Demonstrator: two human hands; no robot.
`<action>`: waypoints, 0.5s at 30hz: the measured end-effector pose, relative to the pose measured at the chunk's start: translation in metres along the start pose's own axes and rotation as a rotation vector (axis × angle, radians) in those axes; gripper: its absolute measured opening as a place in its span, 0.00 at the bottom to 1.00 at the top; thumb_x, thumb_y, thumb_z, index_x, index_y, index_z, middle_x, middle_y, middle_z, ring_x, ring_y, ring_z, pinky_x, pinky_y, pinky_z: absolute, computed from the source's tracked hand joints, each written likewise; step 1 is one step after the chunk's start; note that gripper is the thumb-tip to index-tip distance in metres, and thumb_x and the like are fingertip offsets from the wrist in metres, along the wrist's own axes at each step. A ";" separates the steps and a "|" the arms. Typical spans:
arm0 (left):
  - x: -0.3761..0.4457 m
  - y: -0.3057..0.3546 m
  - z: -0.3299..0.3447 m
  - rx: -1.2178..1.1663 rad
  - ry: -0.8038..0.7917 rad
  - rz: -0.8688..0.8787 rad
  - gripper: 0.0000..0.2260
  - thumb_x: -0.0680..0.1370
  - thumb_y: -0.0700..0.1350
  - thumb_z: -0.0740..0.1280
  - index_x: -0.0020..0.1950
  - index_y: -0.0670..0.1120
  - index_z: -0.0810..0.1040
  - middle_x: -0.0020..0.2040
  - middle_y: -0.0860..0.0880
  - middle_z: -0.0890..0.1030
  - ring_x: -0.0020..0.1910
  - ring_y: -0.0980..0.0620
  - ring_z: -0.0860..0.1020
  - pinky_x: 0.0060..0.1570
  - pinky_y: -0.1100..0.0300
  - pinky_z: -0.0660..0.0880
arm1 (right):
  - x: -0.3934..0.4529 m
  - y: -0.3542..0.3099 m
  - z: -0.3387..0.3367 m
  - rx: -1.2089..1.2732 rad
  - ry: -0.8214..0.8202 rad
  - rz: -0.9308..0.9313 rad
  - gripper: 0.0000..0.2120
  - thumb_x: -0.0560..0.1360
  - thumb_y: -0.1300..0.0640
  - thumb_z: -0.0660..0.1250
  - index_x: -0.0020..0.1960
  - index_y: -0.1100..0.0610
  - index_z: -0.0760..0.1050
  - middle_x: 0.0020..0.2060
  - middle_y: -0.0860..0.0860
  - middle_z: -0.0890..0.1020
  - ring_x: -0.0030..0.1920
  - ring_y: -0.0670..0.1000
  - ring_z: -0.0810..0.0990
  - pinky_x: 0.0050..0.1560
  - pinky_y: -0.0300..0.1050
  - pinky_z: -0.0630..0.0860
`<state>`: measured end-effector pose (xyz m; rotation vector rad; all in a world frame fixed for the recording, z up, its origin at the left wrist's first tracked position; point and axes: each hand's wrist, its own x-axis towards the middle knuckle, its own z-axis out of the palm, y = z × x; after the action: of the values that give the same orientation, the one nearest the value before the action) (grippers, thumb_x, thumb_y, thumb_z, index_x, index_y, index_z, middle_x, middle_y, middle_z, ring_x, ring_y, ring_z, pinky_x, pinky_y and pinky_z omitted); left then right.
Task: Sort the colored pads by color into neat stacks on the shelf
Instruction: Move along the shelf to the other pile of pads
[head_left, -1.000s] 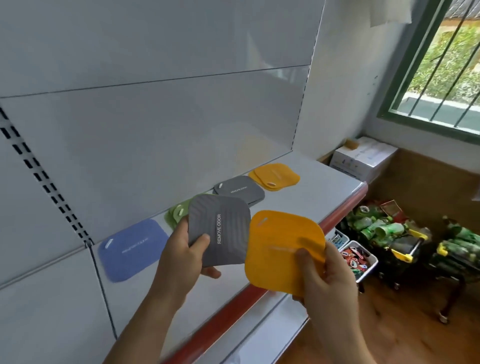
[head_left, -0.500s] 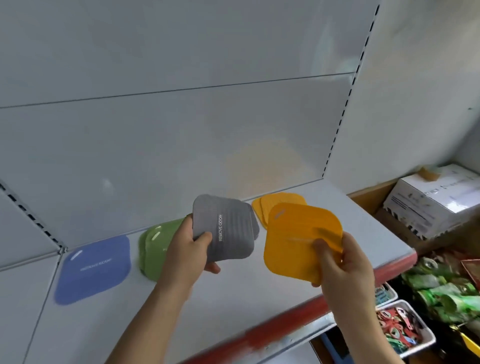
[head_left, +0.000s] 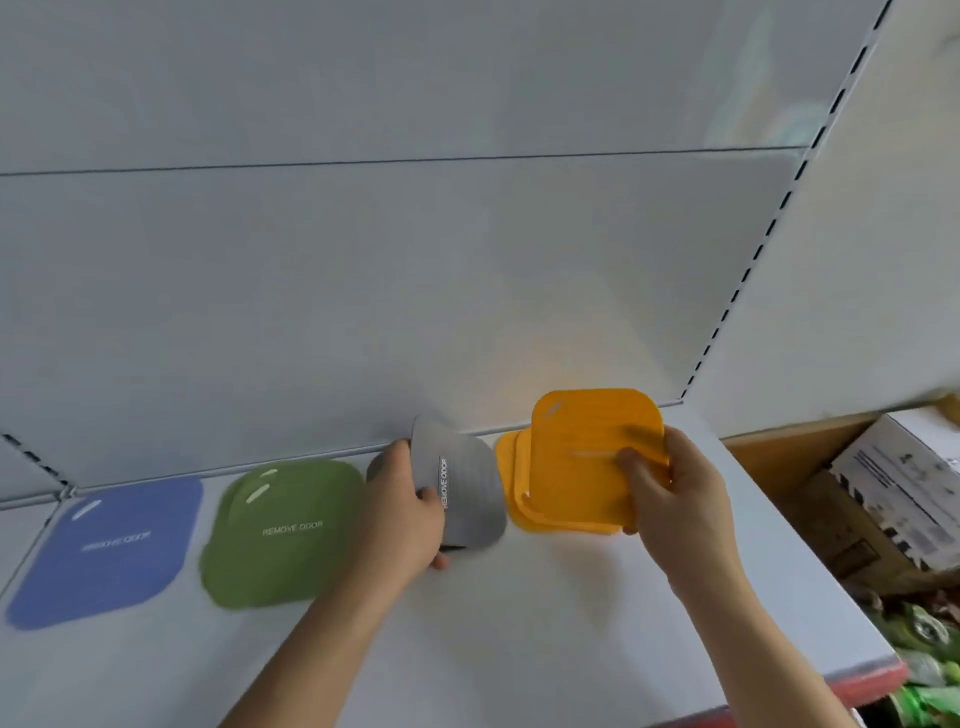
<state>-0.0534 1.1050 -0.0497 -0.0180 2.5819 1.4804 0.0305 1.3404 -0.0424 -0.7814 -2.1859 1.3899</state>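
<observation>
White shelving fills the view: a flat shelf (head_left: 519, 623) with a red front lip at the near right and a pale back panel (head_left: 415, 286) rising behind it. Along the far edge, left to right, lie a blue pad (head_left: 109, 551) and a green stack (head_left: 280, 535), both flat, their printed lettering running left to right. The left hand (head_left: 405, 514) pinches a gray pad (head_left: 467, 499) by its left edge, thumb on the face; the pad stands tilted up on edge, its "REMOVE ODOR" line running near to far, over a darker gray pad whose corner shows behind the knuckles. The right hand (head_left: 670, 493) clamps an orange pad (head_left: 597, 447) between thumb and fingers, held tipped just above the orange stack (head_left: 524, 493) that lies at the back. Bare shelf lies open in front of every pile, out to the near lip. A cardboard box (head_left: 893, 478) sits past the shelf's right end.
</observation>
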 end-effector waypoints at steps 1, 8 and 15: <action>0.000 -0.001 0.004 0.088 0.043 0.015 0.19 0.82 0.38 0.60 0.69 0.55 0.68 0.61 0.46 0.77 0.31 0.40 0.84 0.22 0.59 0.75 | 0.011 0.003 0.001 -0.042 -0.042 -0.017 0.12 0.82 0.53 0.65 0.65 0.46 0.75 0.47 0.46 0.81 0.45 0.53 0.81 0.39 0.53 0.82; -0.016 0.015 0.023 0.800 0.275 0.054 0.29 0.82 0.47 0.65 0.80 0.49 0.57 0.61 0.44 0.79 0.55 0.40 0.82 0.39 0.52 0.68 | 0.051 0.015 0.002 -0.500 -0.353 -0.216 0.21 0.80 0.55 0.63 0.73 0.50 0.69 0.54 0.55 0.83 0.46 0.58 0.76 0.45 0.46 0.69; -0.032 0.012 0.028 1.033 0.379 -0.026 0.18 0.71 0.51 0.78 0.55 0.46 0.80 0.53 0.43 0.77 0.52 0.37 0.76 0.40 0.48 0.74 | 0.057 0.024 -0.004 -0.787 -0.299 -0.483 0.40 0.75 0.48 0.71 0.81 0.55 0.57 0.69 0.55 0.73 0.67 0.61 0.71 0.59 0.57 0.76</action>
<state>-0.0186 1.1331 -0.0484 -0.2125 3.2870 -0.0136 -0.0039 1.3889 -0.0597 -0.2272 -2.9295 0.4037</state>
